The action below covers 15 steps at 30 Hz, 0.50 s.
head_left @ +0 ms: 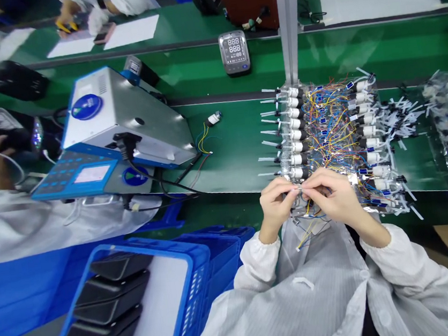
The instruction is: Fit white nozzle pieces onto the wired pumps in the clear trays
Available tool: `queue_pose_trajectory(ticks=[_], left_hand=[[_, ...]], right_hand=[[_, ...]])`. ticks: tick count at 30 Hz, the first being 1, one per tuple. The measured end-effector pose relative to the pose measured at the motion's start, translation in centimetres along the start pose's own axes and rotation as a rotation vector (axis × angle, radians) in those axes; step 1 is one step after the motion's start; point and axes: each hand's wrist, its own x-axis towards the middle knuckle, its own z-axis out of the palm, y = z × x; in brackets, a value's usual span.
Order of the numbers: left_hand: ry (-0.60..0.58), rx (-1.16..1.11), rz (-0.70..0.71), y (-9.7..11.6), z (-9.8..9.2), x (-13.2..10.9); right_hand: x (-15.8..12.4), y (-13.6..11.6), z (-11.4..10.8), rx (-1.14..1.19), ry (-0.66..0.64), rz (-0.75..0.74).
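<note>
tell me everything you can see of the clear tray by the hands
The tray looks like shiny, clear plastic. It lies on the green bench, its near end seemingly past the edge. Two columns of black and white cylinders line its sides, with pale strips sticking out and tangled coloured wires between. The left hand and right hand are over its near end; contact is unclear.

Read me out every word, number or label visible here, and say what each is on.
"888": grey monitor, top row.
"888": same monitor, middle row.
"188": same monitor, smaller, below.
Too blurred or small to read: round blue stickers, blue-framed screen, other displays.
</note>
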Motion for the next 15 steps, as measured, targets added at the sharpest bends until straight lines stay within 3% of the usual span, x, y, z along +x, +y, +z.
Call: queue_pose_trajectory(ticks=[15], left_hand=[[-0.113,-0.048,0.046,0.2,-1.3,0.3]], right_hand=[[-1.0,-0.1,0.3,-0.016,0.046,-0.022]])
